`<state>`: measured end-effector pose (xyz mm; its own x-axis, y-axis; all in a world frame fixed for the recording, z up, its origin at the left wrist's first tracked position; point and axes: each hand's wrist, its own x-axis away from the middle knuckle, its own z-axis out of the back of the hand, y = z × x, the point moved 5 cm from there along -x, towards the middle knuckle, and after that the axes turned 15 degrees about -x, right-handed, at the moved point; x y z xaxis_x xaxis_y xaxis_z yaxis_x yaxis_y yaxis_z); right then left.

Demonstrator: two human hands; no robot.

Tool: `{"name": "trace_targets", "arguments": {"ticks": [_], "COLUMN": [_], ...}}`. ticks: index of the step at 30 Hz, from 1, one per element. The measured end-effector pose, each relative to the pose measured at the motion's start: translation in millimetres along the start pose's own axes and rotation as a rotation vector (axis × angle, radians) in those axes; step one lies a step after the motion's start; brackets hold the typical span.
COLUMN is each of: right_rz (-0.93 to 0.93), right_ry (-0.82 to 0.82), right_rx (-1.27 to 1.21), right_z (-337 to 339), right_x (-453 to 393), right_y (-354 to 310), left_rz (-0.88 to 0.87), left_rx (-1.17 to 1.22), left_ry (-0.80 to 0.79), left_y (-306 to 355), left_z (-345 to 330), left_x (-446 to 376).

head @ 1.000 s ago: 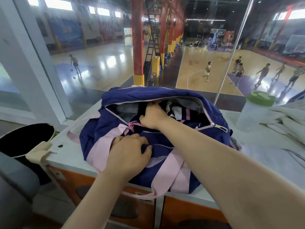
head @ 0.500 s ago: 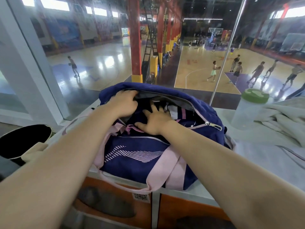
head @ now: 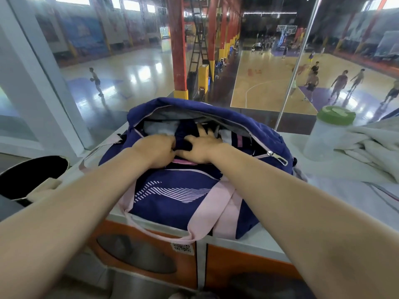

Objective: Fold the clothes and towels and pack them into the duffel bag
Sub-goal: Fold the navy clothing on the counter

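Note:
A navy duffel bag [head: 181, 190] with pink straps lies unzipped on a white counter [head: 356, 190]. Inside its opening lie dark navy clothes [head: 185, 130] and a pale folded cloth [head: 159, 128]. My right hand [head: 204, 145] lies spread flat on the dark clothes inside the bag. My left hand [head: 157, 147] sits at the near rim of the opening with curled fingers pinching the dark fabric. White towels [head: 375, 145] lie heaped on the counter at the right.
A clear bottle with a green lid [head: 328, 134] stands right of the bag, next to the towels. A black bin [head: 28, 178] sits low at the left. A glass wall rises just behind the counter. Orange cabinet fronts [head: 237, 266] are below.
My left hand has come down from the bag's far left rim to the near edge of the opening, beside my right hand. My right hand stays pressed on the clothes inside.

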<state>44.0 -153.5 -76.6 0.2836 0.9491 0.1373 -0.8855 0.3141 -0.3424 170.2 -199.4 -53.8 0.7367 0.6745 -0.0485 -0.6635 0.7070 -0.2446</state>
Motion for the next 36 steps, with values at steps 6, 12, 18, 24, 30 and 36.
{"name": "trace_targets", "arguments": {"ticks": [6,12,18,24,30,36], "right_rz": [-0.06,-0.072,0.057,0.361,0.41,0.46], "right_ry": [-0.057,-0.087,0.032,0.088,0.156,0.153], "right_rx": [0.001,-0.014,0.148,0.256,0.394,0.393], "right_z": [3,7,9,4,-4,10], "right_x": [2,4,17,40,45,65], "right_y": [-4,-3,-15,-31,-34,-44], "left_rz": [0.124,-0.358,-0.104,-0.08,-0.018,-0.048], "left_rx": [-0.094,0.41,0.326,0.082,0.116,0.154], "left_ry": [-0.101,0.209,0.043,0.035,0.145,0.057], "left_y": [-17,-15,-29,-28,-28,-34], "left_z": [1,44,50,15,13,12], "left_x": [20,82,44,10,13,13]}}
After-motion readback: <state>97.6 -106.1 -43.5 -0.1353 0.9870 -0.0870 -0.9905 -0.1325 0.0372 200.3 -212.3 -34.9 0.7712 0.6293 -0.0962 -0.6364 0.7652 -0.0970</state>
